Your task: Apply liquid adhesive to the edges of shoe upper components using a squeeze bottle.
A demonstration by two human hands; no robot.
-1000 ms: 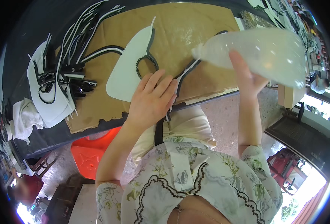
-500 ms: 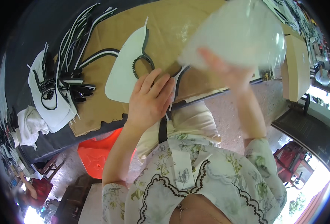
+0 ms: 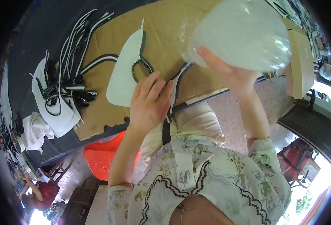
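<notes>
My right hand (image 3: 237, 77) grips a large, rounded, translucent whitish plastic thing (image 3: 244, 33) from below, its thumb against the near side. Whether it is a container or a filled bag I cannot make out. On the cardboard lies a white curved sheet piece (image 3: 122, 75) with dark edging and a ring-shaped cut-out bordered in black. My left hand (image 3: 149, 101) rests over its right side, fingers stretched out and holding nothing. Beside those fingers, a narrow white strip edged in black (image 3: 179, 83) runs to the table's near edge.
Brown cardboard (image 3: 169, 28) covers part of the dark table (image 3: 41, 35). At left lie black-and-white strips (image 3: 70, 48), a stack of white pieces (image 3: 60, 120) and a white cloth (image 3: 37, 129). A red stool (image 3: 101, 159) stands below; a cardboard box (image 3: 299, 62) is at right.
The plastic thing and my right hand have shifted slightly right and look less blurred. My left hand stays on the white piece. The whole view has tilted a little.
</notes>
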